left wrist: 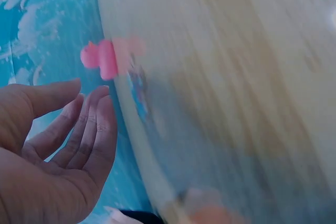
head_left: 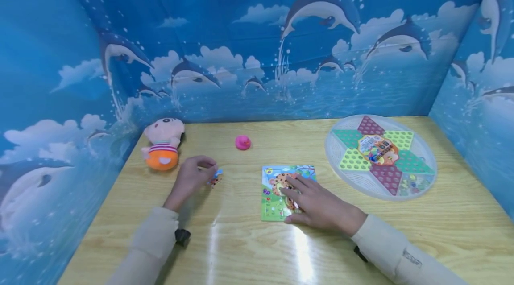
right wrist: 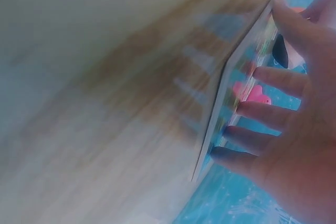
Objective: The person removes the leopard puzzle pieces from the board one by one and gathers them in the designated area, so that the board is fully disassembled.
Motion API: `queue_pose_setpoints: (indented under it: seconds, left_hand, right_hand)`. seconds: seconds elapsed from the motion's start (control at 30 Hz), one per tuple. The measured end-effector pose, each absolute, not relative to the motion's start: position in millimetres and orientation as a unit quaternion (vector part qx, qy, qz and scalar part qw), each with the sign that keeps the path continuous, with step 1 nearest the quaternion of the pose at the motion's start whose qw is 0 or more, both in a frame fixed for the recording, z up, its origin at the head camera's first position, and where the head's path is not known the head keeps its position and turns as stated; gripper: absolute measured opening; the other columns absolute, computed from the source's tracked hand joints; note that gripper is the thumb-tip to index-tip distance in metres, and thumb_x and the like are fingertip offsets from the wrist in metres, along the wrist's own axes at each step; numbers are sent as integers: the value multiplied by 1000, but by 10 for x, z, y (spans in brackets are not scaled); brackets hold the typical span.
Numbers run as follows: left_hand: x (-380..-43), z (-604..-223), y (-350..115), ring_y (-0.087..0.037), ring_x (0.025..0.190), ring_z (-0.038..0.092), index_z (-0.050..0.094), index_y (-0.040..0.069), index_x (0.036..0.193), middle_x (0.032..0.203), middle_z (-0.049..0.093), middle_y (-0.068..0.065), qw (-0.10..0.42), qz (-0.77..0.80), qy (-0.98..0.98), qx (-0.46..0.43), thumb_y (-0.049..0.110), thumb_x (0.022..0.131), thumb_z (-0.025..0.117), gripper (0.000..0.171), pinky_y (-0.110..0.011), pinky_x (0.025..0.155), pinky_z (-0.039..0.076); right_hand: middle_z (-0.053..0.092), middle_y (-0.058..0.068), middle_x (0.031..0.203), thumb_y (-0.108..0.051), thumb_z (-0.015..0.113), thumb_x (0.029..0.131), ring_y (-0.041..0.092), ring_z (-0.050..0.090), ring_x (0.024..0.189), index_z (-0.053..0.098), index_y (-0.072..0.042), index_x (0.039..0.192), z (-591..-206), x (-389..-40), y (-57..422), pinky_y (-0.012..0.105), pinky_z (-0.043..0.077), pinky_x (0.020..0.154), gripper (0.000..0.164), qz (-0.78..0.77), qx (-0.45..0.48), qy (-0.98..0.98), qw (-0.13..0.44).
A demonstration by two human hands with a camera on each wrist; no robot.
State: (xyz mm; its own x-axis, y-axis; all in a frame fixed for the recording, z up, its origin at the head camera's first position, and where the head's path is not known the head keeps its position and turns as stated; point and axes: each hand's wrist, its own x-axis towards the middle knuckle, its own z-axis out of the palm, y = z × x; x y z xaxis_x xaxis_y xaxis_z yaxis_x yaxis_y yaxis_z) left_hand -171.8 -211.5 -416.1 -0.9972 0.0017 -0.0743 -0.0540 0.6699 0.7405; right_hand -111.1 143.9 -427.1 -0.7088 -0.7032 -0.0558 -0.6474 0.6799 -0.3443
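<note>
A square picture puzzle board with a spotted cartoon animal lies flat on the table. My right hand rests on its right part, covering some of the picture. In the right wrist view, that hand has spread, nearly straight fingertips on the board, seen edge-on. My left hand is beside some small colourful puzzle pieces on the table. The left wrist view shows the left hand with loosely bent fingers, nothing between thumb and fingertips; the pieces lie just beyond.
A pink rubber duck stands behind the pieces. At the back left sits a plush doll in orange shorts. To the right lies a round Chinese checkers board with marbles in its tray. Dolphin-print sheets wall in the table.
</note>
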Motion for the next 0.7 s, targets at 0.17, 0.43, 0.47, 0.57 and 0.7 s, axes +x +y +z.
queue_pose_setpoints:
  seconds: [0.17,0.43,0.47,0.57,0.7]
  left_hand:
    - [-1725,-4147,-1929,-16,74,68,73,5,108,99,73,-8,37,404,914,18,16,94,73,18,-31,62,56]
    - [-1670,-4134,-1581,-16,79,68,74,5,108,96,73,-6,72,388,916,76,16,92,76,20,-31,71,57]
    - [-1662,-4142,-1539,-16,78,68,74,5,108,96,73,-5,77,385,916,83,16,92,76,20,-31,71,57]
    - [-1639,-4174,-1416,-15,78,68,75,6,107,93,73,-3,89,374,917,107,17,91,77,20,-30,71,57]
    - [-1614,-4217,-1279,-14,82,67,75,7,106,91,72,0,103,352,919,144,18,91,77,18,-34,77,57]
  right_hand:
    - [30,25,160,-53,66,94,47,26,147,48,-5,148,-4220,-1081,1479,61,24,117,75,-163,-379,908,74]
    - [34,29,156,-52,67,93,51,32,142,52,-4,144,-4164,-965,1583,62,28,115,72,-154,-384,907,75]
    - [34,28,156,-52,67,93,52,32,142,53,-5,144,-4167,-952,1592,62,28,114,71,-152,-384,907,78]
    - [34,27,157,-50,66,94,52,33,141,52,-6,145,-4193,-928,1613,63,29,114,69,-146,-384,908,84]
    - [34,26,157,-49,67,94,51,34,141,52,-7,146,-4239,-919,1628,62,29,114,69,-141,-389,907,74]
